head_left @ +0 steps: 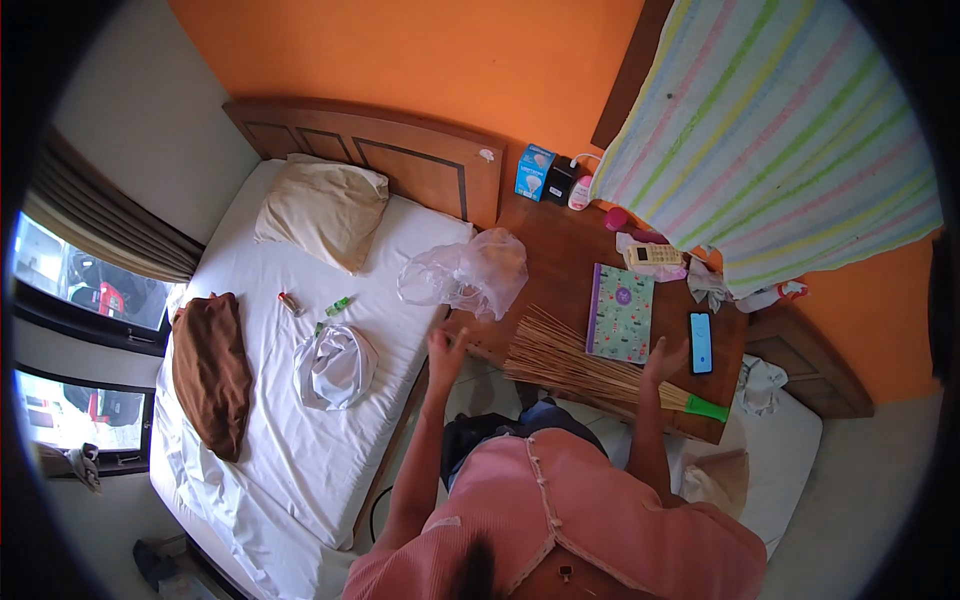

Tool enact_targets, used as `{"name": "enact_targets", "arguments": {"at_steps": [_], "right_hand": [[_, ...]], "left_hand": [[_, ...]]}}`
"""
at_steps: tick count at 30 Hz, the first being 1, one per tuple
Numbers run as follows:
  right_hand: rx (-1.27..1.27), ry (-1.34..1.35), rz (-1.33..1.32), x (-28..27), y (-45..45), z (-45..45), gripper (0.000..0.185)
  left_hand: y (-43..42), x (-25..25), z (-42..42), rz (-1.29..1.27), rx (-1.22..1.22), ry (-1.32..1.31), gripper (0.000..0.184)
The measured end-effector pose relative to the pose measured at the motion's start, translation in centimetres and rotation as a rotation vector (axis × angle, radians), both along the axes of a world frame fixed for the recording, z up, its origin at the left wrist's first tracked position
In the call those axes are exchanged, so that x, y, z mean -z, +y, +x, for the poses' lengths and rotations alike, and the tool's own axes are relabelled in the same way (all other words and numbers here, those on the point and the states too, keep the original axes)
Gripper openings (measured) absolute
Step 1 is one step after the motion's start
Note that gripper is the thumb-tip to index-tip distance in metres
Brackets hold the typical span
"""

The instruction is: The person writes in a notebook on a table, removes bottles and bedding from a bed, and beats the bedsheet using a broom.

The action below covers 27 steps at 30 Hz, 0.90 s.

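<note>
My left hand (445,352) is raised over the gap between the bed and the wooden table, its fingers apart and nothing in it. A crumpled clear plastic bag (480,275) lies just beyond it, across the bed edge and table corner. My right hand (665,360) is empty too, fingers apart, over the table's near part. Beside it are a patterned notebook (622,310) with a purple spine and a phone (702,343) with a lit screen. A bundle of thin sticks (570,355) with a green end (707,407) lies along the table's near edge.
The bed (290,480) at left holds a pillow (325,210), a brown cloth (212,370) and a white cloth (338,368). Toward the wall, the table (540,250) bears a blue box (534,172) and a beige handset (655,255). A striped cloth (780,130) hangs at upper right.
</note>
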State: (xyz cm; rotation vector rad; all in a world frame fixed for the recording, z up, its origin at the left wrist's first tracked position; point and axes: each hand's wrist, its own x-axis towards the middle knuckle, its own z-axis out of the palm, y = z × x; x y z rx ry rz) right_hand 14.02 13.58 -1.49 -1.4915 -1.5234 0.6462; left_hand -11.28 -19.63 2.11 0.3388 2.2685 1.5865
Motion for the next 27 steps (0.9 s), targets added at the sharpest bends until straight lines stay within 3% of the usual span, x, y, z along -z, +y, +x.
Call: {"name": "enact_targets", "arguments": {"at_steps": [1, 2, 3, 5, 7, 9, 11, 14, 16, 18, 19, 21, 23, 26, 27], "right_hand": [[-0.028, -0.278, 0.314, -1.0, -0.7, -0.5, 0.044], [-0.028, -0.275, 0.311, -1.1, -1.1, -1.4, 0.044], [-0.263, -0.264, 0.272, -1.2, -1.3, -2.3, 0.042], [-0.6, -0.308, 0.291, -2.0, -2.6, -4.9, 0.04], [-0.802, -0.344, 0.307, -2.6, -4.3, -8.3, 0.041], [-0.948, -0.363, 0.214, -2.9, -5.5, -11.3, 0.043], [-0.992, -0.402, 0.169, -3.2, -6.0, -13.5, 0.044], [-1.016, -0.578, 0.204, -3.1, -6.0, -15.0, 0.053], [-0.949, -0.714, 0.154, -4.4, -5.8, -14.4, 0.059], [-0.877, -0.847, 0.099, -5.0, -5.6, -13.5, 0.065], [-0.796, -0.927, 0.01, -4.8, -5.4, -12.3, 0.071], [-0.699, -1.004, -0.094, -4.5, -5.2, -10.7, 0.077], [-0.708, -1.041, -0.232, -4.0, -4.9, -9.4, 0.081], [-0.739, -1.03, -0.214, -2.1, -4.0, -8.8, 0.08], [-0.713, -1.03, -0.233, -2.1, -3.9, -8.4, 0.08]], "left_hand": [[0.4, 0.5, -1.1, -0.15, -0.183, 0.152, 0.058], [0.7, 0.8, -2.5, -0.037, -0.24, -0.051, 0.084], [1.5, 1.5, -3.4, -0.039, -0.239, -0.048, 0.084], [3.4, 2.5, -5.0, 0.228, -0.278, 0.208, 0.1], [5.7, -6.3, -3.3, -0.218, -0.085, 0.421, 0.115], [8.5, -8.5, -4.2, -0.361, -0.005, 0.548, 0.121], [10.0, -8.4, -6.1, -0.503, 0.077, 0.679, 0.127], [9.9, -3.4, -10.0, -0.713, 0.159, 0.469, 0.132], [9.4, -3.8, -10.4, -0.753, 0.386, 0.049, 0.115], [9.5, -0.7, -9.8, -0.736, 0.36, 0.188, 0.075], [9.9, -0.2, -9.7, -0.74, 0.368, 0.189, 0.075], [11.5, -0.5, -8.5, -0.621, 0.283, 0.165, 0.035], [13.3, -3.2, -7.4, -0.513, 0.268, 0.275, 0.027], [16.7, -5.8, -7.4, -0.322, 0.259, 0.364, 0.021], [17.6, -6.2, -7.5, -0.111, 0.332, 0.354, 0.019]]}}
